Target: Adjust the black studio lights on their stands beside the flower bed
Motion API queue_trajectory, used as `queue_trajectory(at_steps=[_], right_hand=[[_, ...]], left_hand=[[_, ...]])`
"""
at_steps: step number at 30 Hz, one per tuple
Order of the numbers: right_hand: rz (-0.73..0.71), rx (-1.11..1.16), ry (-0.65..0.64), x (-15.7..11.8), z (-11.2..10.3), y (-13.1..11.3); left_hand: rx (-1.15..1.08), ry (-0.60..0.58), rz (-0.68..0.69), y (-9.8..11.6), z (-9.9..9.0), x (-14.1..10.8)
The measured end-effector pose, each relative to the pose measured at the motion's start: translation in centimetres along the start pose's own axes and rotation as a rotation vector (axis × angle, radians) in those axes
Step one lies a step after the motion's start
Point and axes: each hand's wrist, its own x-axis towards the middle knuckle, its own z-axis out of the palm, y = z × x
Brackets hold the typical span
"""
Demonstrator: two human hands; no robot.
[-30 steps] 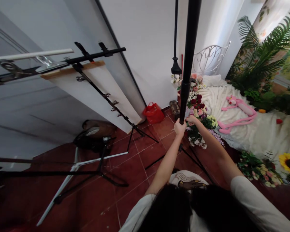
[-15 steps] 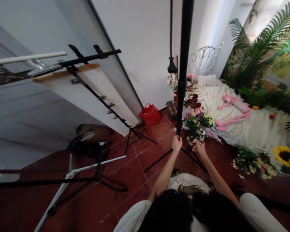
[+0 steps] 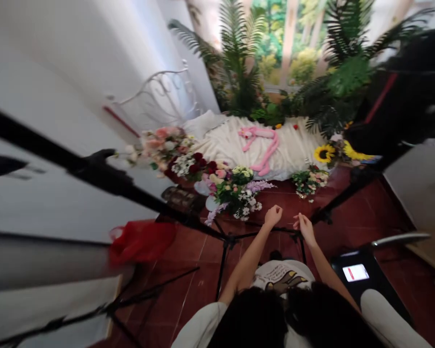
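My left hand (image 3: 273,215) is held out over the red tiled floor, its fingers curled closed. A short gap to the right, my right hand (image 3: 304,227) has its fingers bent in toward the left hand, thumb and fingertips close together. Whatever either hand holds, if anything, is hidden or too small to make out. Ahead of them stands a cluster of artificial flowers (image 3: 234,188) beside a bed with a cream fluffy cover (image 3: 217,145). On the cover lies a pink plush toy (image 3: 264,137).
Black stand poles slant in at the left (image 3: 141,195) and right (image 3: 342,193). A red plastic bag (image 3: 143,241) sits by the wall. Beside my right leg is a dark seat (image 3: 380,285) bearing a lit phone (image 3: 355,272). Sunflowers (image 3: 324,153) and palm leaves (image 3: 235,53) surround the bed.
My view has swung to the right, bringing the bed to the centre. My left hand no longer appears against the black upright pole. Both hands stay close together in front of me.
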Motion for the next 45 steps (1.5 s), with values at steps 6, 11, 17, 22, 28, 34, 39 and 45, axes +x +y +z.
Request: queue_trajectory(at_steps=[6,11,17,22,28,34,39,45], right_hand=[[-0.099,-0.247,0.363,-2.7,-7.6,-0.4],[0.032,-0.236,0.37,-3.0,-9.2,-0.3],[0.308,0.384,0.237,-1.8,-10.5,-1.4],[0.207,0.461,0.274,-1.2,-11.3,-1.3],[-0.195,-0.182,0.432,-2.2,-12.4,-3.7],[-0.562,-0.135,0.416,-1.1,-12.3,-14.0],[-0.762,-0.289,0.361,1.5,-9.9,-20.8],[-0.703,-0.321,0.394,3.2,-9.3,-18.3]], left_hand=[[-0.429,-0.303,0.449,8.7,7.3,1.2],[-0.518,-0.362,0.594,14.9,10.3,0.1],[-0.498,-0.287,0.436,17.7,12.7,0.6],[-0.498,-0.217,0.35,17.5,14.3,1.4],[-0.504,-0.164,0.341,17.2,14.8,1.5],[-0.537,-0.207,0.363,17.3,14.6,1.5],[-0.546,-0.215,0.341,17.5,14.2,1.4],[-0.626,-0.304,0.34,17.1,13.9,1.8]])
